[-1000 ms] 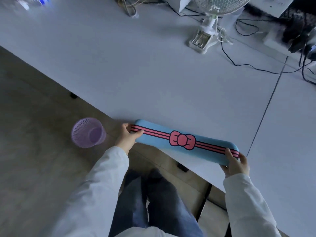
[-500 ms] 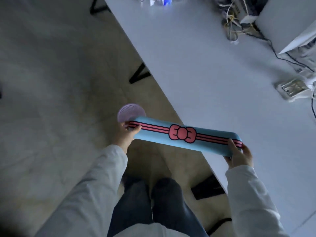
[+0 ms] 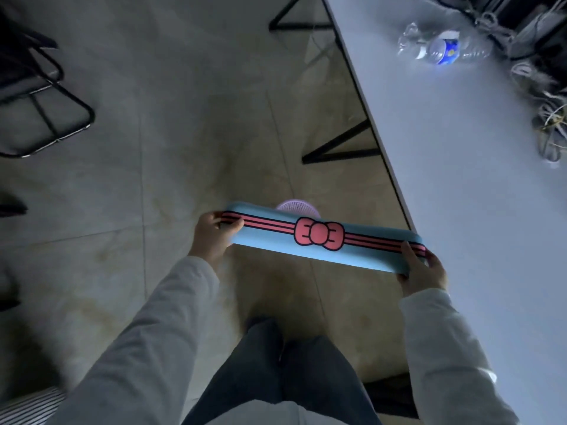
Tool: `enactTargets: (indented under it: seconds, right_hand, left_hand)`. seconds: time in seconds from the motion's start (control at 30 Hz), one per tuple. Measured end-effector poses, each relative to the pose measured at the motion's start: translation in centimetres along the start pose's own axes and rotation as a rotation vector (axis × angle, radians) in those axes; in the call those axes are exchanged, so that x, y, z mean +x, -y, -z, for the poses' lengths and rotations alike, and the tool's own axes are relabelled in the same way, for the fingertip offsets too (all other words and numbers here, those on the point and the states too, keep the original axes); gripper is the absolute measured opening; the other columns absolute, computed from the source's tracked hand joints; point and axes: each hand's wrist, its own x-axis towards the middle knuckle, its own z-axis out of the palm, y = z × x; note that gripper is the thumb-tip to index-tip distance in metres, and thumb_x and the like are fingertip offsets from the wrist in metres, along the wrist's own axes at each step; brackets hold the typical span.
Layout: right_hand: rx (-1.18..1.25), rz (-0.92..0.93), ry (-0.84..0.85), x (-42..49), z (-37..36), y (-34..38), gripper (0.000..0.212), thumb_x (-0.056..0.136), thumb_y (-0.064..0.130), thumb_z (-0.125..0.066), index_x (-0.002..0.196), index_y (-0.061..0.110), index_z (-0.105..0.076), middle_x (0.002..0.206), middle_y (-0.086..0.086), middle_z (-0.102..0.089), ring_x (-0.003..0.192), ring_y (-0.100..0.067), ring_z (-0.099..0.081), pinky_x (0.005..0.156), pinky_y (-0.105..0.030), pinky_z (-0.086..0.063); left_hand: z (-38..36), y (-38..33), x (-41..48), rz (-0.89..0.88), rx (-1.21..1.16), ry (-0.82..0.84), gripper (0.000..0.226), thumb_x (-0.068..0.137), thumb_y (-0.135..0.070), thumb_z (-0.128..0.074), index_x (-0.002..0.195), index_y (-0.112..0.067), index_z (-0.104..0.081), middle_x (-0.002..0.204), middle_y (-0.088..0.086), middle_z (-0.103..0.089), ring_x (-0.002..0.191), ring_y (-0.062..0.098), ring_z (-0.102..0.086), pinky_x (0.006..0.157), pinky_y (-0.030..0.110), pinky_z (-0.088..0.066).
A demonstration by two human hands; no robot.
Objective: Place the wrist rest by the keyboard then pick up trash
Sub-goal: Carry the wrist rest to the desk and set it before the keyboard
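The wrist rest [image 3: 276,240] is a long light-blue pad with pink stripes and a pink bow. I hold it level in the air over the floor, beside the table's edge. My left hand [image 3: 213,237] grips its left end and my right hand [image 3: 422,269] grips its right end. A crushed clear plastic bottle [image 3: 441,49] with a blue label lies on the white table [image 3: 475,179] at the far right. No keyboard is in view.
A small purple mesh bin [image 3: 299,208] stands on the floor, mostly hidden behind the wrist rest. A tangle of cables [image 3: 549,118] lies along the table's far right. Black table legs [image 3: 337,148] and a chair frame [image 3: 46,118] stand on the tiled floor.
The view has swung left, from the tabletop to the floor beside it. The wrist rest has come off the table's edge and now hangs over the floor, both hands still holding it.
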Motion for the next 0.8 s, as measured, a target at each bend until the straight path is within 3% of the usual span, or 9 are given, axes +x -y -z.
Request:
enactTargets:
  seconds: [0.13, 0.2, 0.27, 0.37, 0.47, 0.6, 0.8]
  right_hand:
    - [-0.089, 0.022, 0.053, -1.4, -4.9, 1.3, 0.048, 0.085, 0.020, -0.061, 0.129, 0.006, -0.048, 0.138, -0.013, -0.049, 0.100, -0.020, -0.048, 0.071, -0.027, -0.052]
    - [-0.131, 0.051, 0.083, -1.6, -6.9, 1.9, 0.048, 0.085, 0.019, -0.061, 0.130, 0.006, -0.048, 0.138, -0.013, -0.049, 0.101, -0.020, -0.049, 0.055, -0.015, -0.054]
    - [-0.165, 0.066, 0.119, -1.5, -9.4, 2.3, 0.049, 0.084, 0.019, -0.063, 0.129, 0.007, -0.048, 0.135, -0.014, -0.051, 0.103, -0.023, -0.052, 0.048, -0.016, -0.052]
    - [-0.153, 0.049, 0.165, -1.1, -12.6, 3.4, 0.048, 0.084, 0.019, -0.063, 0.128, 0.008, -0.049, 0.126, -0.011, -0.052, 0.111, -0.027, -0.053, 0.063, -0.027, -0.049]
    - [-0.133, 0.051, 0.215, -0.3, -16.2, 4.8, 0.044, 0.085, 0.017, -0.061, 0.126, 0.008, -0.049, 0.117, -0.005, -0.049, 0.105, -0.023, -0.050, 0.059, -0.024, -0.046]
    - [-0.094, 0.038, 0.272, 1.7, -21.4, 7.1, 0.044, 0.084, 0.015, -0.063, 0.125, 0.005, -0.050, 0.114, -0.007, -0.050, 0.103, -0.024, -0.051, 0.057, -0.027, -0.053]
    - [-0.109, 0.043, 0.315, 3.4, -28.2, 11.6, 0.047, 0.083, 0.015, -0.063, 0.127, 0.005, -0.050, 0.110, -0.006, -0.051, 0.100, -0.024, -0.050, 0.071, -0.032, -0.051]
  left_hand:
    - [4.1, 0.0, 1.9, 0.014, -0.075, -0.056, 0.023, 0.066, -0.021, -0.069, 0.086, -0.012, -0.064, 0.095, 0.013, -0.061, 0.090, 0.024, -0.057, 0.077, 0.036, -0.044]
    - [5.4, 0.0, 2.7, 0.034, -0.138, -0.107, 0.040, 0.070, -0.015, -0.072, 0.106, -0.003, -0.059, 0.102, 0.014, -0.060, 0.095, 0.023, -0.057, 0.081, 0.033, -0.046]
    - [6.7, 0.0, 3.9, 0.057, -0.207, -0.174, 0.049, 0.077, -0.010, -0.068, 0.121, 0.000, -0.048, 0.109, 0.012, -0.057, 0.099, 0.023, -0.056, 0.084, 0.032, -0.049]
    - [8.0, -0.8, 5.4, 0.079, -0.266, -0.223, 0.051, 0.079, -0.007, -0.065, 0.125, 0.000, -0.043, 0.112, 0.012, -0.055, 0.101, 0.024, -0.056, 0.083, 0.029, -0.051]
    - [9.0, -2.2, 7.7, 0.090, -0.305, -0.258, 0.049, 0.080, -0.005, -0.064, 0.124, 0.000, -0.043, 0.113, 0.013, -0.054, 0.099, 0.024, -0.056, 0.077, 0.028, -0.051]
    - [9.7, -5.1, 11.4, 0.071, -0.314, -0.302, 0.040, 0.080, -0.006, -0.064, 0.116, -0.005, -0.045, 0.110, 0.013, -0.054, 0.090, 0.020, -0.057, 0.063, 0.023, -0.052]
    - [10.7, -9.3, 16.0, 0.089, -0.335, -0.371, 0.054, 0.079, -0.007, -0.065, 0.127, 0.000, -0.041, 0.128, 0.021, -0.054, 0.107, 0.026, -0.055, 0.076, 0.027, -0.051]
